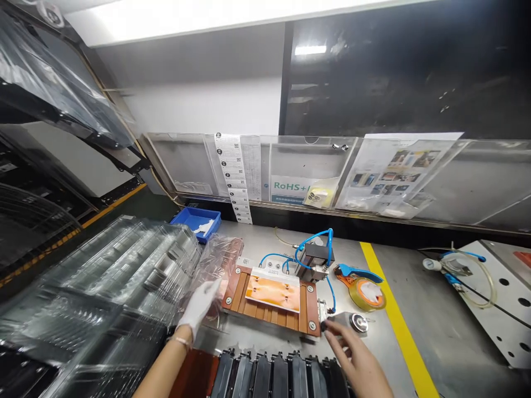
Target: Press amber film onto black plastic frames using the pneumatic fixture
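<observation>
My left hand point(201, 305), in a white glove, reaches over a clear plastic bag point(211, 260) with copper-coloured pieces inside, left of the fixture. Its fingertips rest at the bag and what they hold, if anything, cannot be made out. A brown fixture point(235, 305) with metal bolts carries a shiny orange plate point(272, 291) with a white edge. Bare, my right hand point(350, 351) has its fingertips at a small black knob point(324, 326) on the fixture's right side. Blue air tubes point(331, 249) run to a metal cylinder block point(317, 257) behind the fixture.
Black parts point(261, 376) stand in a row at the front edge. Stacked clear trays point(136, 276) are at left, a blue bin point(213, 224) behind. On the right are an orange tape dispenser point(354, 287), a round metal-topped container point(359, 322) and a panel with a gauge point(431, 265).
</observation>
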### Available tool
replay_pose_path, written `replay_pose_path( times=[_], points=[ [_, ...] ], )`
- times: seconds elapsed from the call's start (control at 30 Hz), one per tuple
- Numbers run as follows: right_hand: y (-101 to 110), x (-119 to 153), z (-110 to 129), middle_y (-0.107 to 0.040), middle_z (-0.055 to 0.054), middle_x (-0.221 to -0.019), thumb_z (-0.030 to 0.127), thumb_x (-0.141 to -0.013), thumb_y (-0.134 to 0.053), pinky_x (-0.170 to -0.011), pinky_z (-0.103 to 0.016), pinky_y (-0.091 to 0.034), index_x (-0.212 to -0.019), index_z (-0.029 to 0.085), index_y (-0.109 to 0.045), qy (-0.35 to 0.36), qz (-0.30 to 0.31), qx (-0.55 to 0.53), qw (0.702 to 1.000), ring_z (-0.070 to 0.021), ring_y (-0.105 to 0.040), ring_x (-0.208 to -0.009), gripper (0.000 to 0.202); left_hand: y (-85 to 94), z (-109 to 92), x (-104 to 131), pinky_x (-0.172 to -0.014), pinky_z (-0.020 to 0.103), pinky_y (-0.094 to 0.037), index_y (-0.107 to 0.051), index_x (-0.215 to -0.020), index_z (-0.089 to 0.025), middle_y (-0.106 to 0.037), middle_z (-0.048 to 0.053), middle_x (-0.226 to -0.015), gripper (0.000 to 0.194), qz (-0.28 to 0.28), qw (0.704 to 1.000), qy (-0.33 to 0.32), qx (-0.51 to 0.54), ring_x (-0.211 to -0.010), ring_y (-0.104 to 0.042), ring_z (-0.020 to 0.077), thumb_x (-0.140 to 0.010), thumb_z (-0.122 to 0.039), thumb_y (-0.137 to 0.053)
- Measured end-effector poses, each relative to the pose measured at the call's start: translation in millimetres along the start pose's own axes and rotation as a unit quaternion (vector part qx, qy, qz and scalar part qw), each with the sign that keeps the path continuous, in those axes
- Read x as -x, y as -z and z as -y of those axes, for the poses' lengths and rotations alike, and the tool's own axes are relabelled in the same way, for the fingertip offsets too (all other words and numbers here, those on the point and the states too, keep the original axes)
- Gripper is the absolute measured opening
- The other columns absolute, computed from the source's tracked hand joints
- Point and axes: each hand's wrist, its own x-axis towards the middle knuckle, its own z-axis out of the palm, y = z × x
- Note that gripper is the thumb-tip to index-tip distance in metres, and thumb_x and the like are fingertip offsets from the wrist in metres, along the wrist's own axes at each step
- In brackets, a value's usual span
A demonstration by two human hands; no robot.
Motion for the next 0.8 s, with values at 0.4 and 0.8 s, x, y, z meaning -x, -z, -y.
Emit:
replay_pose_path(
  times=[0.4, 0.8],
  points=[
    [-32.6, 56.0, 124.1, -0.072, 0.0, -0.088, 0.034, -0.09, -0.061, -0.069, -0.017, -0.054, -0.102, 0.031, -0.072, 0.177, 0.014, -0.209, 0.962, -0.0123, -0.068, -0.076, 0.016, -36.7, -2.1, 162.9, -0.057, 0.025, -0.057, -0.065, -0.122, -0.018, -0.072, 0.013, -0.115, 0.05, 0.308, 0.707, 0.108, 0.627, -0.08, -0.071, 0.0201, -0.095, -0.053, -0.041],
    [-13.4, 93.2, 134.8, -0.063, -0.004, -0.087, 0.027, -0.083, -0.07, -0.054, -0.022, -0.057, -0.104, 0.032, -0.072, 0.319, -0.054, -0.11, 0.94, -0.0137, -0.063, -0.063, 0.021, -45.4, -11.8, 201.1, -0.11, 0.048, -0.036, -0.062, -0.128, -0.025, -0.055, 0.011, -0.142, 0.084, 0.379, 0.678, 0.124, 0.617, -0.134, -0.046, 0.0325, -0.073, -0.084, -0.041]
  ],
)
